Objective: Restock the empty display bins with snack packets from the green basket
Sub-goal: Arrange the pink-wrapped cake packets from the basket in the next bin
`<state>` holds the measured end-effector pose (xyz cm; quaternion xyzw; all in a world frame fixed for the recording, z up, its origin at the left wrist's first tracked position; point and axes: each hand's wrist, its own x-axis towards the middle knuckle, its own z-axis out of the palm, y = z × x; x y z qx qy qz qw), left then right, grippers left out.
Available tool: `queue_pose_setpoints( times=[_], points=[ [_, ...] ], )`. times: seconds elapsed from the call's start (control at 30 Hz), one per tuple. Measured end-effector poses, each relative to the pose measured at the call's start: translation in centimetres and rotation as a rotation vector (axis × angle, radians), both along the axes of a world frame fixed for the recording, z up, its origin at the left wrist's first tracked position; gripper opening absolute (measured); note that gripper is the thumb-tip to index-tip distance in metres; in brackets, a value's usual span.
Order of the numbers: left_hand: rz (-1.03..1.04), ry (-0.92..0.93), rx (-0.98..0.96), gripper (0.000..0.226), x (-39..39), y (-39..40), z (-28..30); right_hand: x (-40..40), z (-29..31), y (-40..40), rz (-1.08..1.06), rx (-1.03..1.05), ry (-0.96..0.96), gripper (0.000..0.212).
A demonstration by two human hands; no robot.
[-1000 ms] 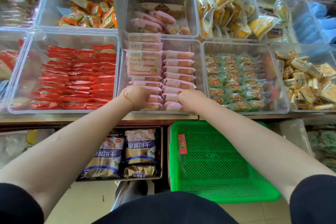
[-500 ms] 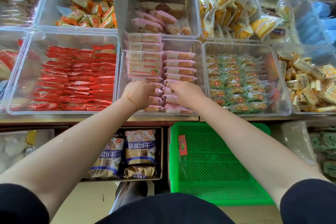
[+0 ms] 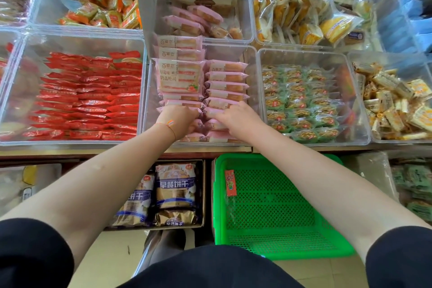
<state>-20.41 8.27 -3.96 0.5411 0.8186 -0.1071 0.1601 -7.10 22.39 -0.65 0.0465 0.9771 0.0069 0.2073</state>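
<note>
Two rows of pink snack packets (image 3: 226,76) stand in the clear middle bin (image 3: 254,91) on the front shelf. My left hand (image 3: 180,119) has its fingers curled into the left row near the bin's front. Beside it, my right hand (image 3: 236,118) grips packets in the right row. A larger pink packet (image 3: 179,76) lies flat on the left row farther back. Below the shelf sits the green basket (image 3: 268,217), with only a small red packet (image 3: 230,182) against its left wall.
A bin of red packets (image 3: 86,96) is to the left, and a bin of green-wrapped snacks (image 3: 301,98) to the right. Bins of orange, yellow and pink packets fill the back row. A carton of blue biscuit bags (image 3: 174,184) stands under the shelf.
Both hands have moved from the bin's front edge farther back along the pink packet rows, closer together. The basket has not moved.
</note>
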Motion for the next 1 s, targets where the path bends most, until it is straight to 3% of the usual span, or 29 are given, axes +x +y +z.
queue_pose_setpoints(
  times=[0.13,0.33,0.47,0.57,0.63,0.7,0.77,0.9,1.0],
  points=[
    [0.133,-0.054,0.087,0.030,0.1,-0.4,-0.5,0.3,-0.7,-0.4,0.095,0.076,-0.062,0.026],
    [0.222,-0.037,0.099,0.032,0.2,-0.5,-1.2,-0.8,0.1,-1.0,0.078,0.045,-0.145,0.026],
    [0.116,-0.107,0.024,0.033,0.2,-0.6,0.1,-1.3,0.3,-0.8,-0.027,0.033,-0.162,0.048],
    [0.090,-0.040,0.051,0.038,-0.4,-0.7,2.0,-1.4,0.9,-0.7,-0.075,-0.002,-0.236,0.035],
    [0.132,0.021,0.217,0.037,-1.1,-0.9,1.8,-1.6,1.5,-0.4,-0.094,-0.030,-0.186,0.018],
    [0.128,0.021,0.279,0.028,-1.4,-1.3,1.1,-1.8,1.5,-0.2,-0.132,-0.039,-0.010,0.009],
    [0.106,-0.005,0.203,0.033,-1.5,-1.4,0.4,-2.2,0.8,-0.2,-0.191,-0.083,0.103,0.022],
    [0.161,-0.039,0.152,0.041,-1.5,-0.9,-0.6,-2.7,-1.1,-1.2,-0.322,-0.120,0.065,0.024],
    [0.148,-0.004,0.091,0.042,-1.4,-0.2,-0.8,-3.2,-2.0,-1.4,-0.358,-0.024,0.064,0.033]
  ],
)
